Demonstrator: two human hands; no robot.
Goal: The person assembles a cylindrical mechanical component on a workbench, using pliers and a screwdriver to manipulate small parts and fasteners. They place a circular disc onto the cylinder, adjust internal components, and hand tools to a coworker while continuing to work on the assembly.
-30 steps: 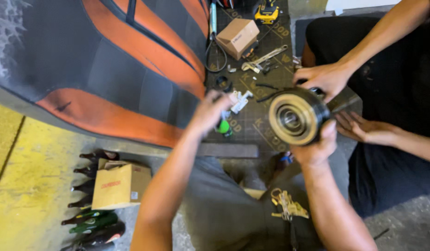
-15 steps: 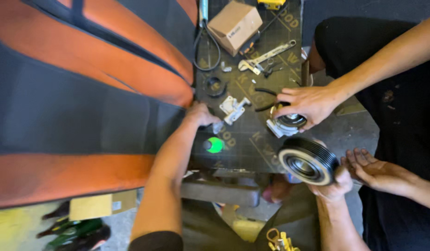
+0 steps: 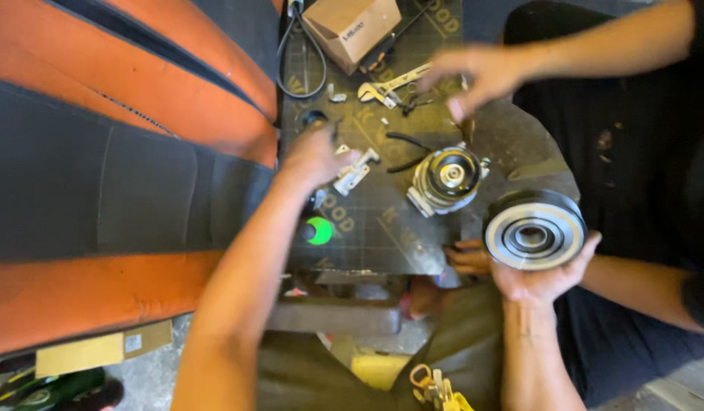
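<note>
Head cam: my right hand point(image 3: 536, 283) now cradles the pulley point(image 3: 534, 230) lower right; left hand point(image 3: 315, 156), loosely curled and empty, moved onto the bracket point(image 3: 355, 172).

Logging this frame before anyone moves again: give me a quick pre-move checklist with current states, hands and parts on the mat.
1. Right hand has the round grooved metal pulley supported: ok, palm cupped under it, off the mat.
2. Left hand free of load: cannot tell, blurred; it lies by the small silver bracket.
3. Silver compressor body with round hub settled on the dark cutting mat: ok, nobody touching it.
4. Other person's hands out of the way: not ok, one hand reaches over the mat, another sits beside the pulley.
5. Silver adjustable wrench reachable: ok, lying near the cardboard box.
</note>
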